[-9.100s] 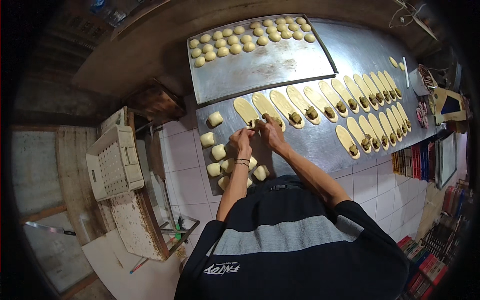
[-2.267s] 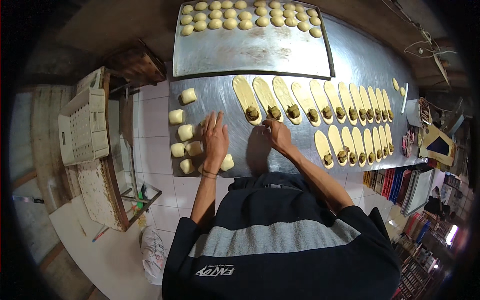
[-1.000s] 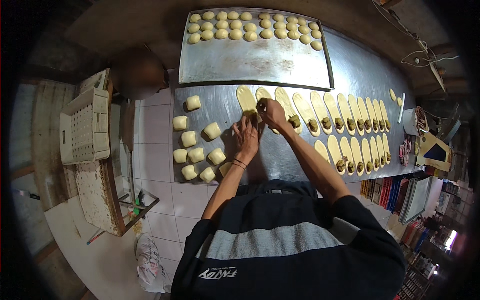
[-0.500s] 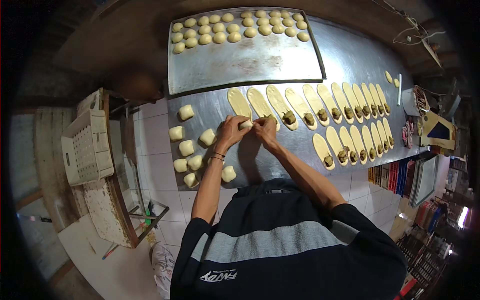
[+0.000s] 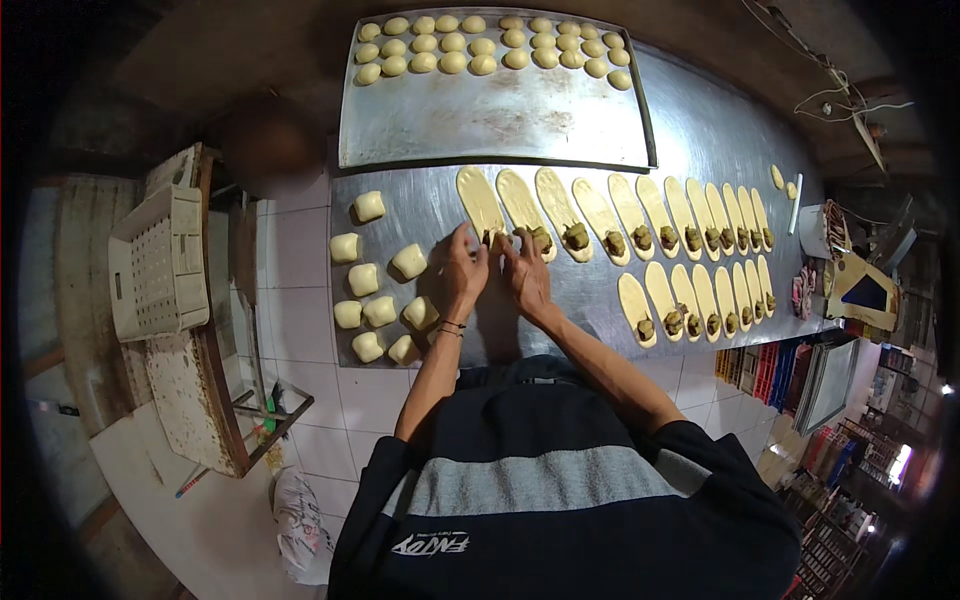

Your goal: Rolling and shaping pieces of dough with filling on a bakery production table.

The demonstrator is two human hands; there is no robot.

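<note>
Both hands work at the near end of the leftmost dough strip [image 5: 480, 203] on the steel table [image 5: 700, 130]: left hand [image 5: 463, 272] and right hand [image 5: 525, 270] side by side, fingers pinched narrow around its dark filling. Left of that strip lie square dough pieces [image 5: 380, 311]. Beyond it sits a tray [image 5: 500, 115] with rolled balls [image 5: 490, 45] along its far edge.

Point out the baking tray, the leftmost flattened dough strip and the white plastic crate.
baking tray [image 5: 500, 120], head view, bare metal middle.
leftmost flattened dough strip [image 5: 477, 197], head view, upper half.
white plastic crate [image 5: 160, 265], head view, perforated side.
</note>
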